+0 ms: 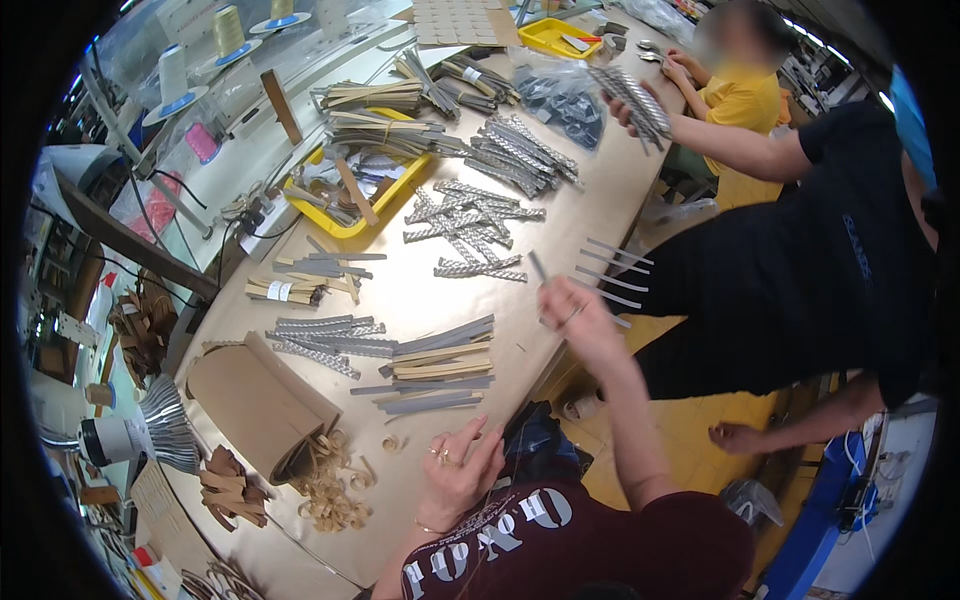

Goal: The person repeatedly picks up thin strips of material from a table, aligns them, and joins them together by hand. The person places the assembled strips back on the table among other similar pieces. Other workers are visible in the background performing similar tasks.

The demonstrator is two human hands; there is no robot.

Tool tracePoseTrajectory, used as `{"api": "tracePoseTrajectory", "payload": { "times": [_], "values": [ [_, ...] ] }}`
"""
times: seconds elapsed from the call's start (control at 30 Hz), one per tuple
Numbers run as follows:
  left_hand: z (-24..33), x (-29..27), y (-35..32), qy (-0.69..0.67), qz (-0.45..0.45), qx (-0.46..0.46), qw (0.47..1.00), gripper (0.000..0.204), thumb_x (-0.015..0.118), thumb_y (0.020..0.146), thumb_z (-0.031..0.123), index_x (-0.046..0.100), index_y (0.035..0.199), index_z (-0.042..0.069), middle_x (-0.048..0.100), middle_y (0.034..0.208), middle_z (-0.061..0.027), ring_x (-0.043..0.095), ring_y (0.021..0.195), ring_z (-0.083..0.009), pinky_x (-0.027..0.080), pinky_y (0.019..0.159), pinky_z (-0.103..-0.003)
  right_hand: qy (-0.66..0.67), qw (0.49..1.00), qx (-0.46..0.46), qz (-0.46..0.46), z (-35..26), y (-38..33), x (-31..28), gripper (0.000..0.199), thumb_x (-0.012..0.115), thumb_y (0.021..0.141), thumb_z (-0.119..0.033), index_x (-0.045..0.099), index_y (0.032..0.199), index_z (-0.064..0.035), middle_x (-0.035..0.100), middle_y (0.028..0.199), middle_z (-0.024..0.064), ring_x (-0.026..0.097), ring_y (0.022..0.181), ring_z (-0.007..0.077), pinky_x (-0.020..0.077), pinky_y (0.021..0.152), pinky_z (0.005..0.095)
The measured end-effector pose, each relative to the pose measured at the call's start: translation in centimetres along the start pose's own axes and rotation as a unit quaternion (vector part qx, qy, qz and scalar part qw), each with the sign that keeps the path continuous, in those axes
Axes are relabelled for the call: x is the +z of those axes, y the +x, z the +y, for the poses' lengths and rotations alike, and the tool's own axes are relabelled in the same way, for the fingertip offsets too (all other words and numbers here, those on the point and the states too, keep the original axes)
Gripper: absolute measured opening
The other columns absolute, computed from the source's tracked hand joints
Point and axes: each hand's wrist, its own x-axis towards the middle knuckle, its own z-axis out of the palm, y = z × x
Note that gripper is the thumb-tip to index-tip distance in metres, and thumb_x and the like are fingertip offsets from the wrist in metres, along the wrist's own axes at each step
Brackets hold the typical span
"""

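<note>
Strip: the grey strip (538,266) is well apart from the tray (405,187), to its right and nearer the wearer.
Slip risk: pinched near one end, it could twist or drop if the fingertips loosen.
Edge risk: the pale strips (612,280), right of the tray at the edge of the desk (610,200), might be knocked by a passing arm or leg; their support is unclear.
Pile risk: the pile (440,365), nearer the wearer than the tray, could scatter if the left hand swept it.
Right hand (582,318): closed in a narrow pinch on the grey strip.
Left hand (462,468): fingers half spread and bent, nothing visible held, near the pile; contact with the desk I cannot tell.
</note>
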Motion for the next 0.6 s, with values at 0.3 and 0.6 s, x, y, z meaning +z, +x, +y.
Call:
{"api": "tracePoseTrajectory", "payload": {
  "times": [0.3,0.6],
  "values": [
    [-2.4,-2.0,-3.0,0.017,-0.022,-0.127,0.992,0.033,0.074,0.076,0.0,0.071,0.106,0.01,0.066,0.118,-0.0103,0.064,0.075,-0.0227,0.051,0.071,-0.036,-0.449,0.893,0.033,-0.022,0.3,11.9,-18.5,0.045,0.053,0.101,-0.032,0.064,0.077,0.0037,0.056,0.065,0.0048,0.05,0.066,0.0142,0.0443,0.065,0.0317],
    [-2.5,-2.5,-1.6,0.033,0.003,-0.173,0.984,0.032,0.074,0.076,-0.001,0.072,0.105,0.011,0.066,0.118,-0.0092,0.064,0.081,-0.0223,0.05,0.074,-0.035,-0.584,0.79,0.186,0.026,1.2,15.0,-18.7,0.049,0.064,0.088,-0.053,0.075,0.077,-0.0065,0.074,0.097,0.0151,0.07,0.1,0.0305,0.0531,0.087,0.0367]
  ]
}}
